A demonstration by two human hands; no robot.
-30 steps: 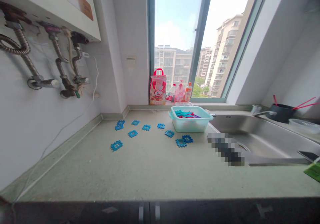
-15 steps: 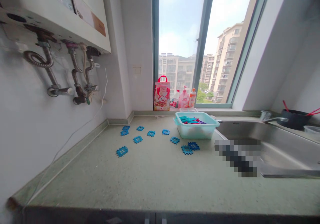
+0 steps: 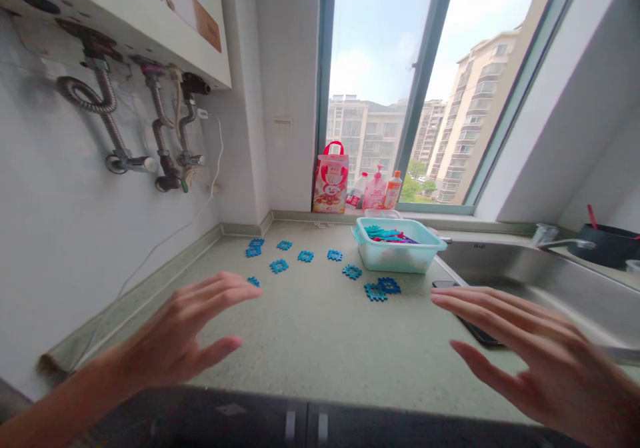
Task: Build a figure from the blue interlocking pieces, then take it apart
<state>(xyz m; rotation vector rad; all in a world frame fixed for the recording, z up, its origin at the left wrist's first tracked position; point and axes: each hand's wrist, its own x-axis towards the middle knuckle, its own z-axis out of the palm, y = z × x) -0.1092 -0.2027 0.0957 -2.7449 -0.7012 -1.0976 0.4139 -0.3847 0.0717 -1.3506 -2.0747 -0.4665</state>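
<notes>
My left hand (image 3: 195,325) hovers over the left of the counter, fingers stretched out and thumb apart, holding nothing. Just past its fingertips, a blue toothed square piece (image 3: 254,281) is partly hidden. My right hand (image 3: 520,348) is likewise open and bare, above the counter's right side near the sink. Beneath it lies a dark flat object (image 3: 483,335), mostly covered by the hand. Several more blue pieces with square holes lie scattered, among them one at the middle (image 3: 305,256) and a darker one (image 3: 389,285) touching a lighter one (image 3: 375,292).
A mint plastic tub (image 3: 395,258) of coloured pieces stands at the back, beside the steel sink (image 3: 505,255). Bottles (image 3: 375,191) and a red-handled bag (image 3: 331,185) line the windowsill. Pipes (image 3: 165,135) hang below a wall heater at left. The counter's front edge (image 3: 310,395) is near.
Both my hands have come into view over the counter, open. The camera view has shifted slightly. The blue pieces and tub stay in place on the counter.
</notes>
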